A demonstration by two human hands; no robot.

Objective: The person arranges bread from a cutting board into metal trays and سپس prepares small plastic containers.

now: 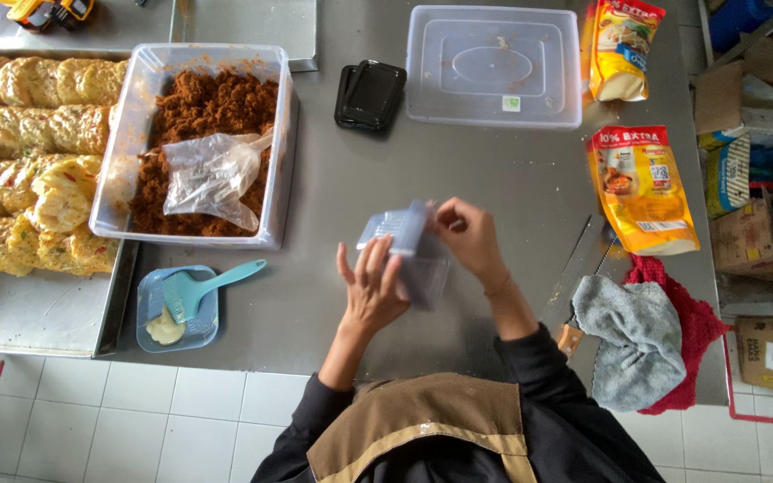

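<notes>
A small clear plastic box [409,250] with a ribbed lid is held between both hands above the steel table [494,188]. My left hand [370,286] presses its open fingers against the box's near left side. At the top right edge of the box, my right hand [469,234] pinches the lid. Whether the box holds anything is hidden.
A clear tub [140,107] of brown shredded filling with a plastic bag in it stands at left, beside a tray [38,313] of pale round cakes. Near the front edge is a blue dish with a teal brush [199,288]. Also a tub lid [494,64], black case [369,94], two yellow pouches [641,188], knife and cloths [632,344].
</notes>
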